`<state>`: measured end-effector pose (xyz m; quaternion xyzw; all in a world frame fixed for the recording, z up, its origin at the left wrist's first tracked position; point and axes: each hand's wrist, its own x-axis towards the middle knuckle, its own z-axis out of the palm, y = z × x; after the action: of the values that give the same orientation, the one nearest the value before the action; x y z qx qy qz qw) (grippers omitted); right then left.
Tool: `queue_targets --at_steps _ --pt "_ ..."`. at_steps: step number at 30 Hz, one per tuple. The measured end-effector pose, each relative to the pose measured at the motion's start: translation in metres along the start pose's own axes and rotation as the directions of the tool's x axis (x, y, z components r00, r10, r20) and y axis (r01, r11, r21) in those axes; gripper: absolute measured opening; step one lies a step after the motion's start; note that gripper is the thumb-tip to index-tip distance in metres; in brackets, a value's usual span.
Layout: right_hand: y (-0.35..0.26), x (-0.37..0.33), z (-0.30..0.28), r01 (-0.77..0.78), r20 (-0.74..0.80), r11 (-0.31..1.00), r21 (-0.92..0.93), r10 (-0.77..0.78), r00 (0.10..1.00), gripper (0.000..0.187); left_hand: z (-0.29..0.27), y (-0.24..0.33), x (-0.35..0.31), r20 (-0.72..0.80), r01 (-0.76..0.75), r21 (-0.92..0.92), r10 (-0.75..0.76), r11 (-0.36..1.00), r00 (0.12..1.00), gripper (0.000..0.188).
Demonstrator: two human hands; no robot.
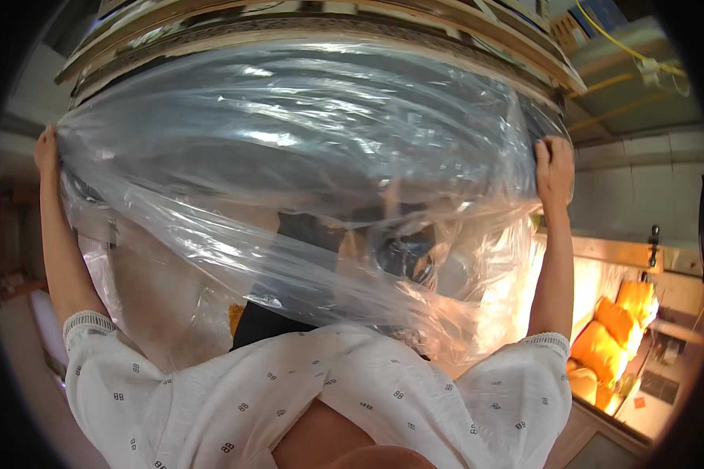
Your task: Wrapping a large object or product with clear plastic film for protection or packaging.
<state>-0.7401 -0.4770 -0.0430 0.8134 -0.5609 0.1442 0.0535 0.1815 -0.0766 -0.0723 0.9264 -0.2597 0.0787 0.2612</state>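
A large clear plastic sheet is stretched wide in front of me, glossy and creased. My left hand grips its left edge, raised at the far left. At the right edge, my right hand is closed on the plastic. Both arms reach up from white patterned short sleeves. Behind the film curves a big round drum-like object with a shiny metal rim. A dark round part shows dimly through the film near the middle.
Orange-yellow bags lie at the lower right beside a pale counter. A tiled grey wall stands at right. Yellow cables run across the upper right corner.
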Motion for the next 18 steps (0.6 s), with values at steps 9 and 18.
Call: queue_targets --at_steps 9,18 --pt "-0.01 -0.029 0.01 0.271 -0.201 0.952 0.142 -0.24 0.95 0.038 0.078 0.371 -0.228 0.176 -0.624 -0.298 0.684 0.723 0.708 0.036" --pt "0.045 0.021 0.02 0.214 -0.178 0.968 0.132 -0.189 0.966 0.042 0.111 0.448 -0.309 0.118 -0.404 -0.721 0.674 0.563 0.729 0.018"
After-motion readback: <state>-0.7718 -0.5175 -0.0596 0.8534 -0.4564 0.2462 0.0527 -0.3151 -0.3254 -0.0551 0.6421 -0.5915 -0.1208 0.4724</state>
